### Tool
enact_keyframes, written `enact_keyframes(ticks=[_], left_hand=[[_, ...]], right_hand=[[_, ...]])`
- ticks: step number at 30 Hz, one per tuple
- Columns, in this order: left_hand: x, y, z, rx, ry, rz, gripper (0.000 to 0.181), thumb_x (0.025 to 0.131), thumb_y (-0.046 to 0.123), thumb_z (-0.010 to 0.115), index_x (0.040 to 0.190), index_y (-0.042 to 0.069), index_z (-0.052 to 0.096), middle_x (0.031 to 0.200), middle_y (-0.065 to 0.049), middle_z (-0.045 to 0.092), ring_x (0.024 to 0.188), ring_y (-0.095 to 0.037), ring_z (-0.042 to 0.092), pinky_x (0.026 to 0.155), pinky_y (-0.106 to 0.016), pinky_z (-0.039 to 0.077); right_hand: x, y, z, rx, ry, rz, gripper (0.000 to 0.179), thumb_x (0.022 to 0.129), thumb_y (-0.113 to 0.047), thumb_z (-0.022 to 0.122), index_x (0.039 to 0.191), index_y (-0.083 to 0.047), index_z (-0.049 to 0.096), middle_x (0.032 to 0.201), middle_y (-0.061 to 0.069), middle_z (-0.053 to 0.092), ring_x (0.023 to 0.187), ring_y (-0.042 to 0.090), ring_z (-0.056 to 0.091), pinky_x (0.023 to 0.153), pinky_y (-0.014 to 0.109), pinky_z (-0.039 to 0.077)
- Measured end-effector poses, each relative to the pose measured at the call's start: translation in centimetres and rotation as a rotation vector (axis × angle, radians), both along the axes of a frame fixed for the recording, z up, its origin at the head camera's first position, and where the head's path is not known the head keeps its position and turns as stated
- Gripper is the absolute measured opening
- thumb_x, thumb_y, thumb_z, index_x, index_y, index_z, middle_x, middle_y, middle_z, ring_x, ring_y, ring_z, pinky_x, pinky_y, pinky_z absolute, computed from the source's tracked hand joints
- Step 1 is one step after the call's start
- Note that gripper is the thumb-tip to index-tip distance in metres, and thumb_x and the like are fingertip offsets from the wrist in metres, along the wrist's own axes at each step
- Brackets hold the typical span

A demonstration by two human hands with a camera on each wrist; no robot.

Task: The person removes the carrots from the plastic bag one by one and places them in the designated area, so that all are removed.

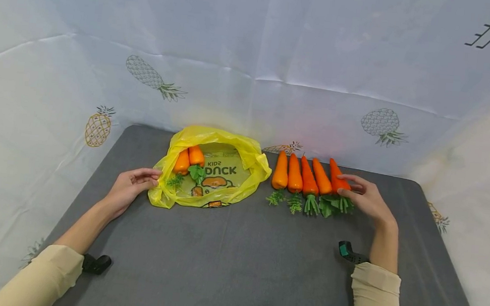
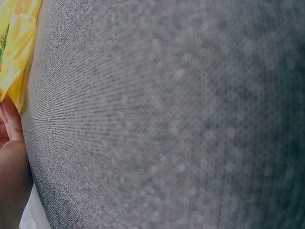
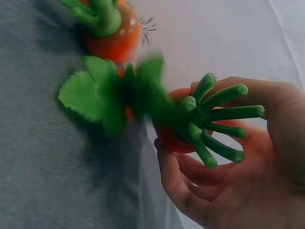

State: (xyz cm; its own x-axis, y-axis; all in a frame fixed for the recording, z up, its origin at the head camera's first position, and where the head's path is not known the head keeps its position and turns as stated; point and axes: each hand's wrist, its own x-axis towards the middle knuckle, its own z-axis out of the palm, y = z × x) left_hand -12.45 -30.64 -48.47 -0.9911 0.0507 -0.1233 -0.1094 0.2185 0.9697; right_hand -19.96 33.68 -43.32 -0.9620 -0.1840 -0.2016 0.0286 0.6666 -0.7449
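A yellow plastic bag (image 1: 250, 186) lies on its side with its mouth spread towards me. Its left rim is pinched by my left hand (image 1: 130, 186), whose fingertips meet the yellow plastic (image 2: 21, 45) in the left wrist view. Two orange carrots (image 1: 188, 159) with green tops are inside the bag, at its left. My right hand (image 1: 367, 198) grips the rightmost carrot (image 1: 336, 175) of a row, fingers and thumb around its thick end. In the right wrist view that carrot's cut green stems (image 3: 221, 114) point at the camera.
Several more carrots (image 1: 295, 173) stand side by side between the bag and my right hand, tips away from me. One has broad leaves (image 3: 86, 95) beside the held carrot. The dark grey table (image 1: 224, 260) ends at a white pineapple-print cloth (image 1: 282, 52).
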Motion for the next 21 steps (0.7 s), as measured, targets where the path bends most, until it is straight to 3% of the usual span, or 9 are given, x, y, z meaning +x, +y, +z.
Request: enact_keyframes(ticks=[6,13,21], left_hand=[[-0.05,0.06,-0.07,-0.003,0.001,-0.003,0.046,0.108,0.018,0.069,0.146,-0.006,0.061,0.112,0.02,0.073,0.105,0.004,0.069,0.093,-0.009,0.057],[0.05,0.08,-0.11,-0.008,0.018,0.003,0.045,0.108,0.016,0.069,0.145,-0.008,0.061,0.112,0.021,0.073,0.105,0.004,0.069,0.093,-0.009,0.057],[0.1,0.1,-0.02,-0.01,0.012,0.01,0.045,0.108,0.017,0.069,0.145,-0.008,0.061,0.112,0.021,0.073,0.105,0.005,0.068,0.093,-0.008,0.057]], right_hand=[[0.07,-0.16,-0.88,0.015,0.01,0.034,0.058,0.111,-0.03,0.063,0.163,-0.008,0.048,0.159,0.032,0.053,0.14,0.052,0.055,0.099,0.053,0.057],[-0.01,-0.5,-0.97,0.012,0.025,0.061,0.061,0.11,-0.029,0.066,0.163,-0.006,0.046,0.162,0.037,0.047,0.141,0.056,0.054,0.084,0.028,0.058],[-0.05,-0.73,-1.03,-0.002,0.033,0.066,0.061,0.109,-0.025,0.068,0.163,-0.004,0.046,0.162,0.038,0.046,0.144,0.058,0.051,0.086,0.027,0.059]])
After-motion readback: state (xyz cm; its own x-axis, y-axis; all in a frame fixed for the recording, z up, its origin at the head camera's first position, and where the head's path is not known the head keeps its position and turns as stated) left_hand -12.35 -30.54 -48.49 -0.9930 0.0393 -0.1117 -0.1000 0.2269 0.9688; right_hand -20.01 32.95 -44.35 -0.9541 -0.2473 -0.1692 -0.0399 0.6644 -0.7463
